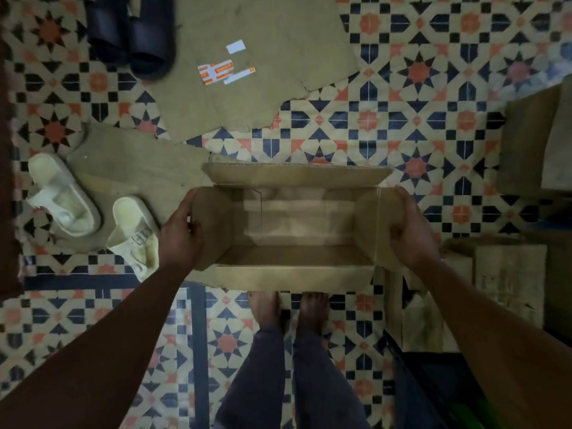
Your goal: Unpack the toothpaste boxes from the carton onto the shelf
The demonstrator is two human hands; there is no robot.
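The open carton (288,274) is held up in front of the person, above the patterned tiled floor (418,119) and the bare feet (266,308), its bare cardboard bottom in plain view. The left hand (181,233) grips the carton's left end flap and the right hand (408,233) grips the right one. Cream sandals (62,196), flattened cardboard (247,97) and orange-and-white paper scraps (216,72) lie on the floor beyond.
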